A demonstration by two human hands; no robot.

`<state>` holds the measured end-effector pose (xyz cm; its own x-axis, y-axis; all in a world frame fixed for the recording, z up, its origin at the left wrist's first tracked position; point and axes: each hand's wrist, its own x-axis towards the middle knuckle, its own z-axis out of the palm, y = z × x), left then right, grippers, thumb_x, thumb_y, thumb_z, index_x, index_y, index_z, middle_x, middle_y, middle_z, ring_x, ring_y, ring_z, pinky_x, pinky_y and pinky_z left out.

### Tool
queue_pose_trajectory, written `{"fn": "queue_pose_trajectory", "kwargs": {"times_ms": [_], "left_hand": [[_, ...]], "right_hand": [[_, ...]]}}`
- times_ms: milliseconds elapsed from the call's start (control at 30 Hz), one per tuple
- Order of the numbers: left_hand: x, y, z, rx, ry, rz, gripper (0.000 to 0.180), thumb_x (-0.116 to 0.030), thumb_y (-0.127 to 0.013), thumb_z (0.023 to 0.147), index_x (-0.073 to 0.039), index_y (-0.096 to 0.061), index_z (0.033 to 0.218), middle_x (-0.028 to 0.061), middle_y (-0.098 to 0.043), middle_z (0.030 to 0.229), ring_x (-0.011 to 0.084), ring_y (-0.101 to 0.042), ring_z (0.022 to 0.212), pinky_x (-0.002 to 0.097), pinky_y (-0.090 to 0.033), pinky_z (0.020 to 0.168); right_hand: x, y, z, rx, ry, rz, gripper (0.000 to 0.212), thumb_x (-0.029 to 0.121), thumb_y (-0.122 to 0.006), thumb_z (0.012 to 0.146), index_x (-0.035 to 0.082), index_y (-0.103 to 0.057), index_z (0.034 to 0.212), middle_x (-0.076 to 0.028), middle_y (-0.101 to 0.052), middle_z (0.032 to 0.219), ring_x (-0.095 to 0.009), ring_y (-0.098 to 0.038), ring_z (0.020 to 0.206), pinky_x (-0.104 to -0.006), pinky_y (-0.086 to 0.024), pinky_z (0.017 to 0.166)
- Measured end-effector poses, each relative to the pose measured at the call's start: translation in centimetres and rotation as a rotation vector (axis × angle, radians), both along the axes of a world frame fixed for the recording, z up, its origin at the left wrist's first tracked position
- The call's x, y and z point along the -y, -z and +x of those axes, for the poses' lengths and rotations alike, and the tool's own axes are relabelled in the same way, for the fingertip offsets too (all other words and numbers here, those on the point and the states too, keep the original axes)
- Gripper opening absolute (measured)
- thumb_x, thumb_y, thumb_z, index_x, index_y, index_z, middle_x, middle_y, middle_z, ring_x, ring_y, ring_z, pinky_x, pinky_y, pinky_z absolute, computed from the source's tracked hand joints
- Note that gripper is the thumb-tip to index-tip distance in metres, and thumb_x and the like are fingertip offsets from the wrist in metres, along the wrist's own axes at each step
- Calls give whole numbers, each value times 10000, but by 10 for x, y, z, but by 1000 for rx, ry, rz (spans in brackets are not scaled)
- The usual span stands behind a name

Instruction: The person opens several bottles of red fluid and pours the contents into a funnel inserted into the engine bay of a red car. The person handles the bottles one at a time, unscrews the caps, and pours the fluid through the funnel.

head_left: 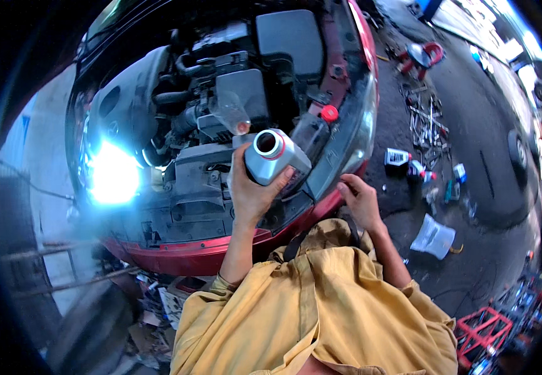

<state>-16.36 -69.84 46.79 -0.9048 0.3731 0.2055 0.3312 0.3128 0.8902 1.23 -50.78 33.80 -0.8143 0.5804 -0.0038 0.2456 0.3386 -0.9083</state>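
My left hand (250, 190) is wrapped around a silver-grey oil bottle (278, 157), held over the front of the open engine bay. The bottle's mouth is uncapped and faces up toward me. Just behind it, a clear plastic funnel-like piece (229, 112) stands among the engine parts. A red cap (329, 113) rests near the headlight on the right. Beside the car's red front edge, my right hand (363, 201) is closed, thumb and fingertips together; whether anything is between them is hidden.
A bright work lamp (114, 175) glares at the left of the engine bay. On the dark floor to the right lie scattered wrenches (430, 122), a dark bottle (397, 158) and a white plastic bag (433, 237). A red stool (422, 57) and a red metal frame (485, 330) stand farther off.
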Motion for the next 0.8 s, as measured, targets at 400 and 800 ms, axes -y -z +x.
{"fn": "queue_pose_trajectory", "kwargs": {"times_ms": [400,800], "left_hand": [[-34,-47,-13,231,-179,269,696,-309,-896,699,-13,-525,1207,146,-666,1055,235,-669,969,360,-523,857],[-42,-11,-51,604,20,740,652,-50,-748,858,-36,-376,1393,93,-520,1317,197,-517,1218,383,-409,1044]], "right_hand": [[4,-10,-85,-515,-339,-1458,841,579,-652,885,98,-365,1512,-82,-454,1507,-255,-470,1349,-469,-350,1156],[-29,-73,-123,-250,104,-1054,570,481,-415,1049,45,-481,1410,-142,-625,1295,-264,-630,1142,-423,-501,999]]}}
